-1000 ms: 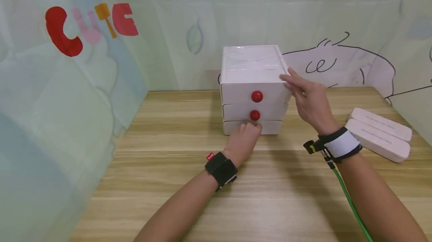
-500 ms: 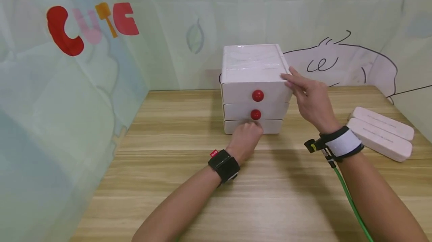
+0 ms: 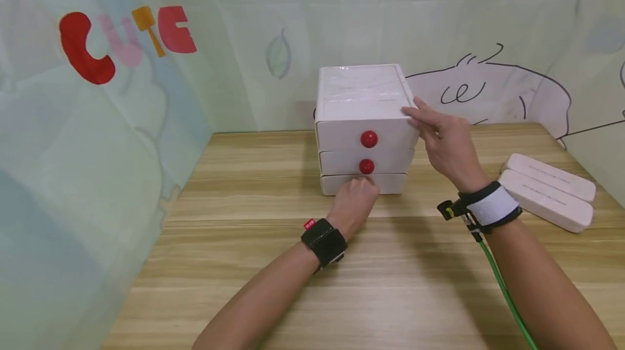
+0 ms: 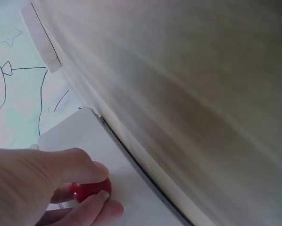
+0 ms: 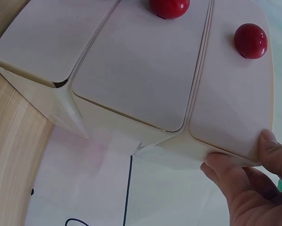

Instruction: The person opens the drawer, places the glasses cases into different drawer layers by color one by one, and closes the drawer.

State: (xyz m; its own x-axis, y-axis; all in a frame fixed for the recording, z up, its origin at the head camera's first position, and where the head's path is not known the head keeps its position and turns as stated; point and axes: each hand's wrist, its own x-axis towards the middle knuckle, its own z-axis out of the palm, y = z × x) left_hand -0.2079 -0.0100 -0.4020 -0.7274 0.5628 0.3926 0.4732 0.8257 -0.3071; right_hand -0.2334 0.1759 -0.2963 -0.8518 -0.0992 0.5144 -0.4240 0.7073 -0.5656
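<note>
A white three-drawer cabinet (image 3: 362,92) stands on the wooden table, its drawers closed or nearly so. Round red knobs show on the top drawer (image 3: 339,137) and the middle drawer (image 3: 342,163). My left hand (image 3: 352,203) is at the bottom drawer (image 3: 392,183) and covers that drawer's knob in the head view. In the left wrist view, thumb and fingers pinch this red knob (image 4: 87,189). My right hand (image 3: 449,144) holds the cabinet's upper right front corner; the right wrist view has its bent fingers (image 5: 233,176) at the side and another digit at the top edge.
Two white oblong blocks (image 3: 547,201) with small print lie side by side on the right of the table (image 3: 254,263). Behind stands a printed cloth backdrop (image 3: 244,40). A green cable (image 3: 505,290) runs along my right forearm.
My left hand has shifted very slightly to the right at the bottom drawer. The right hand keeps its place on the corner, and the drawers look the same.
</note>
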